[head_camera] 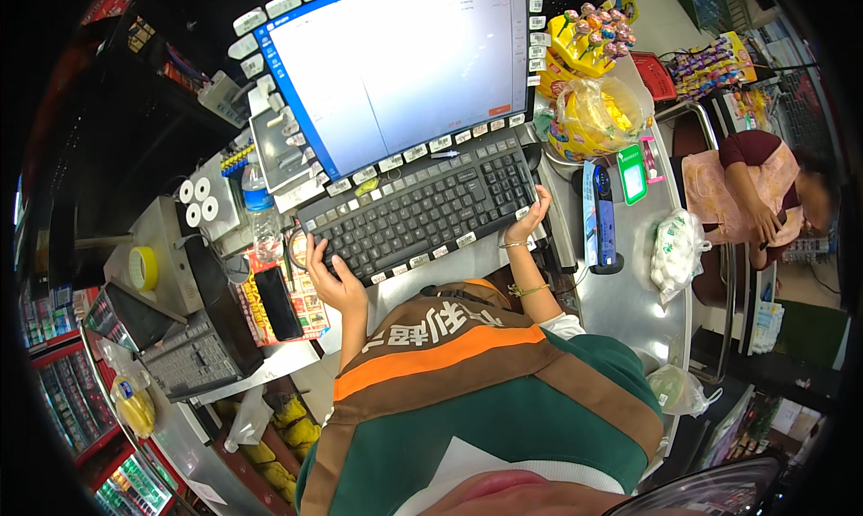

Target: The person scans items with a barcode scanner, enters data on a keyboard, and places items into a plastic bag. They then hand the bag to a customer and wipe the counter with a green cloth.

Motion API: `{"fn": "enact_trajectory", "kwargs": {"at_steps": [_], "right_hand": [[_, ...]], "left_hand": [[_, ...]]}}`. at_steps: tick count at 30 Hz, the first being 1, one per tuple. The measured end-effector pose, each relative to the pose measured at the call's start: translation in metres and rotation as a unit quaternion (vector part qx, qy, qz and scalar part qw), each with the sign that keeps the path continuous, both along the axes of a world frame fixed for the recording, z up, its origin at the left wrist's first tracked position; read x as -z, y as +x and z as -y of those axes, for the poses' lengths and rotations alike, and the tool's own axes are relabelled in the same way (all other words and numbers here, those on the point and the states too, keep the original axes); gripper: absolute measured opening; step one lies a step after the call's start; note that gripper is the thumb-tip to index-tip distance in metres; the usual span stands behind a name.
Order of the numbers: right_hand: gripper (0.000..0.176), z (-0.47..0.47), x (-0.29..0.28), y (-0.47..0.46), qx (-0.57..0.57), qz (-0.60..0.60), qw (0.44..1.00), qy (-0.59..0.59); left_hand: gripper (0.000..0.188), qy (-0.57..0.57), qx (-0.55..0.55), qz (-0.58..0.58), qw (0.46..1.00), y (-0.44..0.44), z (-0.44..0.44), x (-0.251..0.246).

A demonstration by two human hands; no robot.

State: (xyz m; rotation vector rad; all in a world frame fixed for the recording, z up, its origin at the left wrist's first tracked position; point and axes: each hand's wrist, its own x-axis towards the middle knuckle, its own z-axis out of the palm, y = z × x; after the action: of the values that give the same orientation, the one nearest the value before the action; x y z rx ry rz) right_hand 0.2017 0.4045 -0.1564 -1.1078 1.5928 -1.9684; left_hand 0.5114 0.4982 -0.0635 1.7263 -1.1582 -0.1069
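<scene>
A black computer keyboard (431, 206) with small barcode labels along its front edge lies below a lit monitor (404, 64). At the keyboard's left end is my left hand (337, 280), its fingers at the edge and its thumb apart. My right hand (529, 216) touches the keyboard's right front corner, fingers at the side. Whether the hands grip the keyboard or only rest on it, I cannot tell. Left of the keyboard a black smartphone (278, 303) lies on a printed red and yellow sheet (313, 314), with a clear plastic bottle (259, 206) behind it.
On the right stand a lollipop display (573, 51), a yellow tub (586, 125), a blue payment device (602, 219), a green payment sign (632, 175) and a bag of white items (676, 253). Another person (741, 185) is beyond the counter. A yellow tape roll (143, 268) is at left.
</scene>
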Motion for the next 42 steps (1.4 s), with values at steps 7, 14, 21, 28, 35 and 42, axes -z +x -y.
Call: {"fn": "enact_trajectory", "kwargs": {"at_steps": [7, 14, 21, 28, 35, 42], "right_hand": [[0.031, -0.003, -0.033, 0.014, 0.04, 0.091, 0.994, 0.047], [0.043, -0.012, -0.046, 0.047, 0.07, -0.1, 0.992, 0.017], [0.051, -0.022, -0.065, 0.051, 0.023, -0.287, 0.956, 0.054], [0.048, -0.021, -0.119, 0.088, -0.144, -0.413, 0.897, 0.055], [0.034, 0.002, -0.139, 0.129, -0.319, -0.448, 0.835, 0.015], [0.035, 0.013, -0.135, 0.125, -0.367, -0.501, 0.783, 0.033]], "left_hand": [[0.025, 0.011, -0.002, 0.009, 1.0, 0.0, -0.001, 0.0], [0.024, 0.019, -0.003, -0.002, 1.0, 0.0, -0.001, 0.0], [0.023, 0.03, -0.009, -0.022, 0.999, 0.0, -0.001, -0.001], [0.024, 0.025, -0.009, -0.007, 1.0, -0.001, 0.0, -0.001], [0.025, 0.02, 0.0, -0.005, 1.0, -0.001, -0.001, -0.002], [0.024, 0.021, -0.004, -0.009, 1.0, 0.0, -0.002, 0.0]]}}
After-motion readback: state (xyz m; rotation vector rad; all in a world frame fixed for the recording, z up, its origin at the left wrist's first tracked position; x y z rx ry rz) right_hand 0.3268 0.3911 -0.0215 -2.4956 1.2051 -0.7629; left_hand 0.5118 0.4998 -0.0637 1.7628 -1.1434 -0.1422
